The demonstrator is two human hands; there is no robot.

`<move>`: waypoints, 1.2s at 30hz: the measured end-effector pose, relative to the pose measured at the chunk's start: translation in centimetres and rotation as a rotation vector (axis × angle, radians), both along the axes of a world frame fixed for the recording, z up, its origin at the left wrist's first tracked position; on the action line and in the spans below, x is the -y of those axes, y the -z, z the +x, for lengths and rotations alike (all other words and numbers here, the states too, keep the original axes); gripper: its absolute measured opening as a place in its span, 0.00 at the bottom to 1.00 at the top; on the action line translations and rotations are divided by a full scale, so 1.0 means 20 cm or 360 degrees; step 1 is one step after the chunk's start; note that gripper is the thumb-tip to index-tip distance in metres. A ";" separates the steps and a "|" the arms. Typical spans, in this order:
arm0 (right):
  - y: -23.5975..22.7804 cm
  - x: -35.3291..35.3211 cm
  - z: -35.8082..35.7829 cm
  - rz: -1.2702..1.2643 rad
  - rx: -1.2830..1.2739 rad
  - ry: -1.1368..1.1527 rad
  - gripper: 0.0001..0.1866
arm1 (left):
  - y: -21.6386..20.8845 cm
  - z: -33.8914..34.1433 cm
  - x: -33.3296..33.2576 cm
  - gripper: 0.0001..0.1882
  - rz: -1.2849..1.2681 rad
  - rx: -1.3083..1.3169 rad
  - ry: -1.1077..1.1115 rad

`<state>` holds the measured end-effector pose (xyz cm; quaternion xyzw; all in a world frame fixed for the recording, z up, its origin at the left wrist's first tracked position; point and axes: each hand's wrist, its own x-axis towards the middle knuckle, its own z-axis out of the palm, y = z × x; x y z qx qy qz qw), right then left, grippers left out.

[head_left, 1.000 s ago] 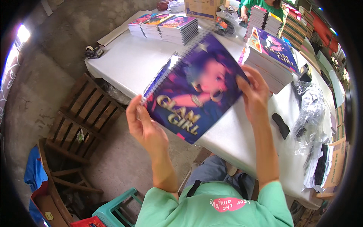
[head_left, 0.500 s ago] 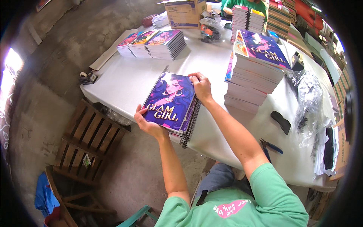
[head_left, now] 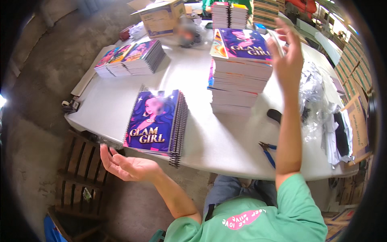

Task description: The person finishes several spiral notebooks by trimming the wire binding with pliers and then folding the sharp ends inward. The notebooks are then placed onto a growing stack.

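A pile of spiral notebooks [head_left: 151, 121] with purple covers showing a long-haired figure lies at the near left edge of the table, black wire coils along its sides. My left hand [head_left: 131, 166] is open, palm up, just off the pile's lower left corner and holding nothing. Over at the right, my right hand [head_left: 288, 56] is raised beside a tall stack of unbound books [head_left: 238, 80], whose top cover has the same purple picture. Its fingers are spread and a little blurred, overlapping the stack's right edge; contact with it cannot be made out.
Several bound notebooks [head_left: 131, 58] stand in piles at the back left. Behind them are a cardboard box [head_left: 161, 20] and more upright notebook stacks [head_left: 225, 16]. Blue-handled pliers [head_left: 268, 155], a black object [head_left: 274, 115] and clear plastic wrap [head_left: 312, 88] lie at the right.
Both hands have left the notebook pile, which now rests on the table. My right hand has swung up and right to the tall stack; my left has dropped back and opened. The view has shifted.
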<state>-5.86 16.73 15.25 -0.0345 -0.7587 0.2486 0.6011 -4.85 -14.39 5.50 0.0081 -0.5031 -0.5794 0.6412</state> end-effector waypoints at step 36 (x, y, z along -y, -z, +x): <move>0.71 -1.26 1.18 -0.0923 0.0412 0.0690 0.17 | -0.25 0.31 -0.64 0.13 -0.2432 0.0573 0.1233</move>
